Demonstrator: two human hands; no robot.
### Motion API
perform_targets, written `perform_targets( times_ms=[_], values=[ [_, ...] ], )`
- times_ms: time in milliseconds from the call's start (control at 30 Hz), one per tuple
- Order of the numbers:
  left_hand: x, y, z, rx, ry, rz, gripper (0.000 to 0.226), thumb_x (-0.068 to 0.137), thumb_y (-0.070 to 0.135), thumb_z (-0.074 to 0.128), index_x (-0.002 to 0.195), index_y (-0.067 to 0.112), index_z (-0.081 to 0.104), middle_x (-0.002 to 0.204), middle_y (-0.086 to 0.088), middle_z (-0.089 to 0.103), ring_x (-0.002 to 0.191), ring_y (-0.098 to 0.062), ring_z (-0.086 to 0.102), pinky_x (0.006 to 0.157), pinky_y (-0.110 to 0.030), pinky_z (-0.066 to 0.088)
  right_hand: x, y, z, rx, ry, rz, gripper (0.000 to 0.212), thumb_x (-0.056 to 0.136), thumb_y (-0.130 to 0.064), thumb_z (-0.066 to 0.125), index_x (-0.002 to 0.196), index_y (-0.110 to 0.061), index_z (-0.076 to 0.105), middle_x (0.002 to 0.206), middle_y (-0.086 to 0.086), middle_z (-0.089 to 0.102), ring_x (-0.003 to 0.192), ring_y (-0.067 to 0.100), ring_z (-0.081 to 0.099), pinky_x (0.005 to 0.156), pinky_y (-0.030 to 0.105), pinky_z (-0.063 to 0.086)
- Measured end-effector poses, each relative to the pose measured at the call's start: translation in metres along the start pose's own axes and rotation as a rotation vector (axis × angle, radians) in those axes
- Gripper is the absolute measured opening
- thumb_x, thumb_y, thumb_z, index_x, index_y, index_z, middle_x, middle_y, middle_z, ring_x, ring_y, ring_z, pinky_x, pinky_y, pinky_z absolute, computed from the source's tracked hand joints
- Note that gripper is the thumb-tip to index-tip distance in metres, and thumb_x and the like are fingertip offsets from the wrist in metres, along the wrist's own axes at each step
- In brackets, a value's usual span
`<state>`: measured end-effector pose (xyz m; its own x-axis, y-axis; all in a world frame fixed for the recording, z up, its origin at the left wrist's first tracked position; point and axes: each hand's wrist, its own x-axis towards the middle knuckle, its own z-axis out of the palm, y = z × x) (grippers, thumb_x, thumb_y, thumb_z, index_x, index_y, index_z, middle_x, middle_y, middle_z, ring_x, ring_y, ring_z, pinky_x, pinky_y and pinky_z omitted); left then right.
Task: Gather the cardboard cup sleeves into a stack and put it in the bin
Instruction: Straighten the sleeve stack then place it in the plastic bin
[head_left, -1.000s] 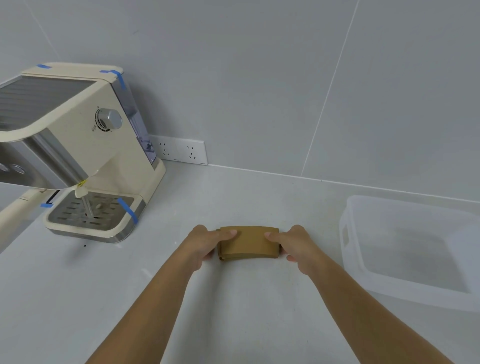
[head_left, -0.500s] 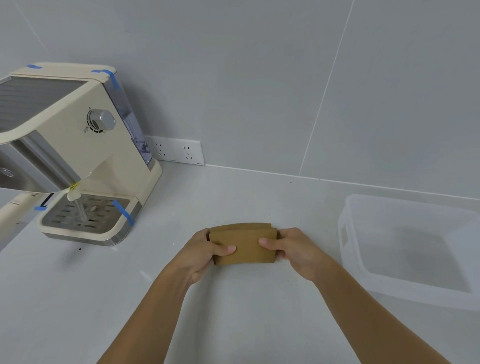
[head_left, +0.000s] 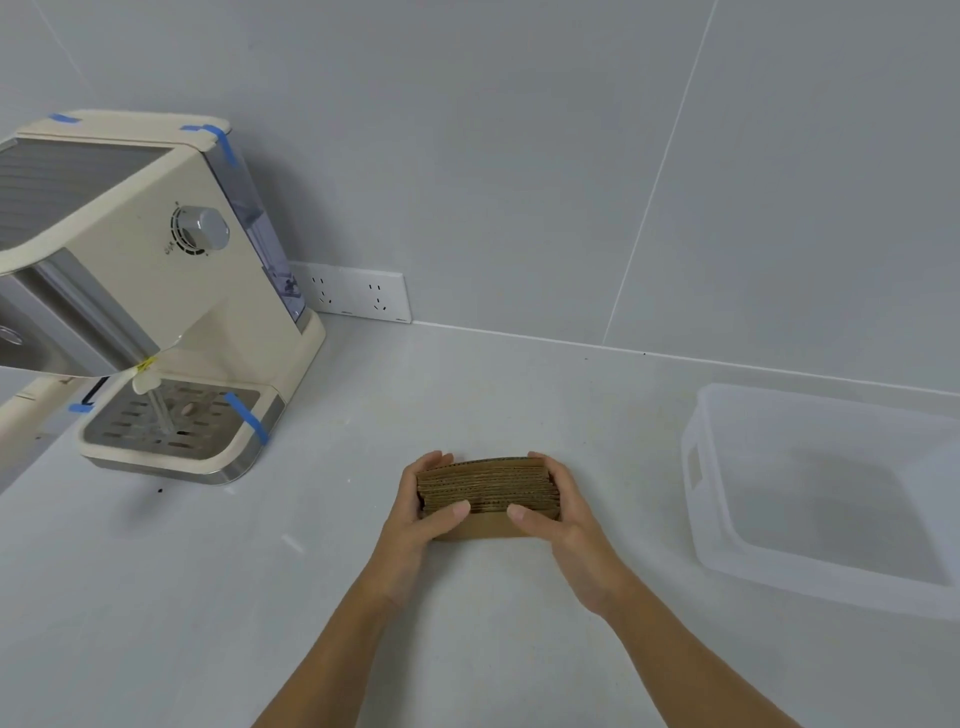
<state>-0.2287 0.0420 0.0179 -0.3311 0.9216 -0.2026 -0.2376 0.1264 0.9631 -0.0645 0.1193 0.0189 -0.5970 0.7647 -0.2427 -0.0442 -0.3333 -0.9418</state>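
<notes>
I hold the stack of cup sleeves (head_left: 488, 491) at the lower centre of the frame, clamped between both hands; my left hand (head_left: 422, 512) closes on its left end and my right hand (head_left: 563, 514) on its right end, thumbs across the near face and fingers wrapped behind. The stack is turned so that its layered cardboard edges face up toward the camera; I judge this is to square the edges and keep the loose sleeves from fanning out, since pressure from both ends holds them as one block. Whether its lower edge touches the counter (head_left: 467, 623) or hangs just above it, I cannot tell.

The bin (head_left: 698, 467), a clear plastic tub, sits at the right of the frame, apart from the stack and with nothing visible inside; its open top faces up, so the stack can go in from above. A coffee machine (head_left: 156, 291) occupies the upper left, well clear of any route to the bin.

Finding: gathering appears complete; the transfer is not yet done; the likely fault is a sleeve slipping out if either hand relaxes.
</notes>
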Motion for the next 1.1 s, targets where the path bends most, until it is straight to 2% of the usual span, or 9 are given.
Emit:
perform_targets(
  times_ms=[133, 233, 333, 500, 600, 700, 800, 900, 1100],
  values=[
    [-0.001, 0.0, 0.01, -0.032, 0.101, -0.004, 0.052, 0.077, 0.047, 0.057, 0.125, 0.031, 0.048, 0.131, 0.012, 0.052, 0.119, -0.008, 0.049, 0.102, -0.033, 0.038, 0.004, 0.006, 0.015, 0.165, 0.167, -0.029, 0.052, 0.065, -0.048, 0.073, 0.111, -0.03, 0.058, 0.108, -0.012, 0.066, 0.101, 0.002, 0.061, 0.085, 0.024, 0.044],
    [0.0, 0.002, 0.028, 0.021, 0.384, -0.01, 0.033, 0.087, 0.05, 0.051, 0.085, 0.018, 0.059, 0.087, 0.004, 0.063, 0.084, -0.013, 0.056, 0.075, -0.027, 0.043, 0.008, 0.004, 0.033, 0.12, 0.367, -0.063, 0.022, 0.079, -0.041, 0.065, 0.074, -0.02, 0.061, 0.075, -0.008, 0.063, 0.069, -0.001, 0.059, 0.066, 0.016, 0.043],
    [0.001, 0.004, 0.041, -0.014, 0.567, 0.038, 0.033, 0.091, 0.039, 0.05, 0.065, 0.018, 0.053, 0.065, 0.007, 0.055, 0.065, -0.009, 0.05, 0.062, -0.024, 0.038, 0.011, -0.003, 0.042, 0.1, 0.5, -0.117, 0.029, 0.083, -0.033, 0.063, 0.057, -0.024, 0.054, 0.06, -0.013, 0.056, 0.055, -0.002, 0.052, 0.054, 0.01, 0.041],
    [0.003, 0.01, 0.037, -0.031, 0.555, 0.206, 0.023, 0.089, 0.022, 0.056, 0.067, 0.022, 0.062, 0.063, 0.019, 0.061, 0.061, 0.005, 0.054, 0.056, -0.006, 0.04, 0.008, -0.011, 0.038, 0.013, 0.445, -0.308, 0.012, 0.08, -0.024, 0.06, 0.068, -0.022, 0.061, 0.064, -0.017, 0.06, 0.065, 0.0, 0.054, 0.059, 0.006, 0.041],
    [-0.001, 0.0, 0.032, -0.005, 0.48, 0.151, 0.009, 0.087, 0.016, 0.059, 0.083, 0.02, 0.067, 0.088, 0.003, 0.071, 0.074, 0.004, 0.061, 0.063, -0.005, 0.043, 0.002, 0.008, 0.033, -0.022, 0.447, -0.247, 0.013, 0.086, -0.014, 0.059, 0.083, -0.023, 0.067, 0.083, -0.012, 0.067, 0.082, 0.002, 0.06, 0.069, 0.007, 0.045],
    [-0.009, -0.011, 0.028, 0.001, 0.42, 0.084, 0.014, 0.088, 0.028, 0.058, 0.097, 0.026, 0.068, 0.103, 0.01, 0.07, 0.093, 0.007, 0.06, 0.076, -0.011, 0.044, 0.0, 0.017, 0.035, 0.031, 0.479, -0.179, 0.01, 0.088, -0.021, 0.058, 0.089, -0.026, 0.067, 0.082, -0.021, 0.068, 0.079, -0.007, 0.06, 0.066, 0.004, 0.044],
    [-0.004, -0.007, 0.029, 0.019, 0.475, 0.029, 0.028, 0.092, 0.035, 0.05, 0.074, 0.023, 0.068, 0.076, 0.017, 0.067, 0.073, 0.003, 0.058, 0.066, -0.01, 0.04, 0.007, 0.013, 0.041, 0.057, 0.538, -0.165, 0.023, 0.088, -0.025, 0.057, 0.066, -0.022, 0.061, 0.057, -0.02, 0.059, 0.057, -0.005, 0.052, 0.054, 0.004, 0.039],
    [0.003, 0.004, 0.031, 0.003, 0.576, 0.059, 0.037, 0.093, 0.027, 0.049, 0.059, 0.015, 0.055, 0.057, 0.008, 0.052, 0.059, -0.008, 0.046, 0.058, -0.022, 0.035, 0.01, 0.007, 0.047, 0.046, 0.55, -0.202, 0.033, 0.088, -0.024, 0.057, 0.055, -0.022, 0.054, 0.049, -0.019, 0.051, 0.05, -0.004, 0.045, 0.049, 0.005, 0.036],
    [-0.001, -0.001, 0.032, 0.031, 0.451, 0.159, 0.029, 0.096, 0.02, 0.042, 0.082, 0.024, 0.068, 0.078, 0.013, 0.072, 0.076, 0.002, 0.061, 0.064, -0.007, 0.044, 0.005, 0.01, 0.036, 0.055, 0.515, -0.308, 0.015, 0.086, -0.014, 0.06, 0.083, -0.028, 0.066, 0.087, -0.008, 0.069, 0.082, 0.0, 0.061, 0.07, 0.008, 0.046]
  ],
)
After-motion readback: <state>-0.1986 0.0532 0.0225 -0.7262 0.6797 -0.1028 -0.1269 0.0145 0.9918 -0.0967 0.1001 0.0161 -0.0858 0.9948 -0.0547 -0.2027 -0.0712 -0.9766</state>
